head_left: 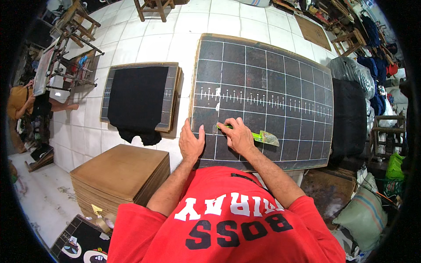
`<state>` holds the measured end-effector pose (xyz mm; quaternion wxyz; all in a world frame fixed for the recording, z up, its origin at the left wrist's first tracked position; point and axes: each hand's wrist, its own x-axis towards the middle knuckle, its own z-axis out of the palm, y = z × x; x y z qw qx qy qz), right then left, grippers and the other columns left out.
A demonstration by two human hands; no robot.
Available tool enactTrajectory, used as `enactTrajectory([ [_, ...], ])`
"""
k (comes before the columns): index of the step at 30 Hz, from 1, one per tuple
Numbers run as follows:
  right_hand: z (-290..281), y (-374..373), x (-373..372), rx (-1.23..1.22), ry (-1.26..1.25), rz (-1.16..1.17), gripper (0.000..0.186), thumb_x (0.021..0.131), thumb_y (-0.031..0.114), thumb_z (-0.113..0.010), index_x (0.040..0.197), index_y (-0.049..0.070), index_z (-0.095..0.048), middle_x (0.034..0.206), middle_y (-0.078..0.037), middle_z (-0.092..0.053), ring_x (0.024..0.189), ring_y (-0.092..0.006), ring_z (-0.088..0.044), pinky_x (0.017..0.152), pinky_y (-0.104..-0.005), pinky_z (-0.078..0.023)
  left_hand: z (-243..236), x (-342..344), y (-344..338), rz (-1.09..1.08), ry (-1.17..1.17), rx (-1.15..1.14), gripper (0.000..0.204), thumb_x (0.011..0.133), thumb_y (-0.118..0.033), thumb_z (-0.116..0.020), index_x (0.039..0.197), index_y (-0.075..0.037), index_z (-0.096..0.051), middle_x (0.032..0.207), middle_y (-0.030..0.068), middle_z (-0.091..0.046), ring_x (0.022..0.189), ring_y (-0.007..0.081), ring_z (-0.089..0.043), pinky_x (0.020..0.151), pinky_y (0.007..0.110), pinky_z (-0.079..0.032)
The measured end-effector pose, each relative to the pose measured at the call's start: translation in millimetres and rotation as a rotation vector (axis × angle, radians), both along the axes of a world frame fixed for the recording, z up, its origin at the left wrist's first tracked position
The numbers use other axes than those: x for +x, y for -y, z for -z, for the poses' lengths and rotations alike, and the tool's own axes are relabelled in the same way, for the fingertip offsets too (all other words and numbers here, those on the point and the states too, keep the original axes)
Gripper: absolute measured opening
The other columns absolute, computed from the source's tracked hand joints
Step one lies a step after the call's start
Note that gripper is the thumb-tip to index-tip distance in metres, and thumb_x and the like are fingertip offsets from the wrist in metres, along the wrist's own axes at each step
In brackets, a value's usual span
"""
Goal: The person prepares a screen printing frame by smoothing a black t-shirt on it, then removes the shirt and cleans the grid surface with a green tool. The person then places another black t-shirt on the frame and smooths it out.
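Note:
A large dark board (274, 79), marked with a white grid and a row of ruler ticks, lies in front of me. My right hand (239, 136) is over its near part, fingers closed round a bright green spatula-like tool (263, 137). The tool's broad, pale, smeared blade points right, and its narrow green end sticks out left past my fingertips, by a grid line. My left hand (191, 142) rests at the board's left edge with its fingers stretched out, holding nothing. A whitish worn strip (218, 98) shows on the board beyond my hands.
To the left, black cloth (137, 96) drapes over a smaller gridded board (172, 96). Nearer stands a tall stack of brown boards (120, 168). Dark cloth (348, 116) and plastic-wrapped bundles (353, 72) line the right. Another person (22, 103) sits far left beside a metal frame (76, 72).

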<state>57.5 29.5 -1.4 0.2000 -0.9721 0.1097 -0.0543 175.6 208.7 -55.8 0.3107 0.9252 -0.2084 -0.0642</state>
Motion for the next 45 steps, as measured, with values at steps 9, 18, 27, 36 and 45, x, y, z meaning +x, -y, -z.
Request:
enactTrajectory([
  [9, 2.1, 1.8, 7.7, -0.001, -0.014, 0.031, 0.06, 0.08, 0.002, -0.075, 0.136, 0.022, -0.073, 0.119, -0.002, -0.062, 0.107, -0.0276, -0.061, 0.085, -0.0413, -0.061, 4.1, -0.1, -0.6, 0.002, -0.008, -0.013, 0.071, 0.103, -0.042, -0.068, 0.154, 0.003, -0.046, 0.131, 0.0262, -0.064, 0.122, 0.0436, -0.063, 0.102, 0.054, -0.05],
  [18, 6.6, 2.8, 15.5, 0.011, -0.005, 0.066, 0.061, 0.08, 0.002, -0.075, 0.136, 0.024, -0.074, 0.119, -0.002, -0.062, 0.108, -0.0275, -0.061, 0.086, -0.0417, -0.061, 1.5, -0.3, -0.8, 0.001, -0.04, 0.004, 0.072, 0.104, -0.045, -0.066, 0.155, 0.002, -0.046, 0.131, 0.0259, -0.064, 0.122, 0.0435, -0.063, 0.102, 0.054, -0.051],
  [27, 3.8, 8.2, 1.4, 0.08, -0.065, 0.006, 0.056, 0.083, 0.001, -0.074, 0.134, 0.023, -0.074, 0.118, -0.002, -0.063, 0.106, -0.0284, -0.062, 0.085, -0.0429, -0.059, 6.2, 0.9, -1.2, 0.002, -0.005, -0.011, 0.073, 0.102, -0.045, -0.067, 0.155, 0.001, -0.046, 0.132, 0.025, -0.064, 0.122, 0.0433, -0.063, 0.101, 0.055, -0.05],
  [36, 5.3, 12.6, 14.0, -0.02, 0.021, 0.016, 0.056, 0.08, 0.003, -0.075, 0.133, 0.021, -0.074, 0.116, -0.002, -0.063, 0.105, -0.0275, -0.062, 0.083, -0.0415, -0.06, 5.0, 1.8, 0.2, 0.004, -0.004, -0.007, 0.072, 0.102, -0.044, -0.068, 0.154, 0.002, -0.047, 0.13, 0.0249, -0.064, 0.12, 0.0432, -0.063, 0.101, 0.055, -0.05],
  [45, 4.2, 22.0, 44.2, 0.043, 0.103, 0.164, 0.047, 0.089, 0.004, -0.072, 0.133, 0.019, -0.074, 0.116, -0.005, -0.063, 0.105, -0.0305, -0.062, 0.081, -0.0442, -0.059, 9.4, 2.7, -1.3, 0.01, -0.072, 0.006, 0.074, 0.102, -0.045, -0.068, 0.155, 0.002, -0.045, 0.135, 0.0254, -0.062, 0.126, 0.0429, -0.06, 0.103, 0.054, -0.049],
])
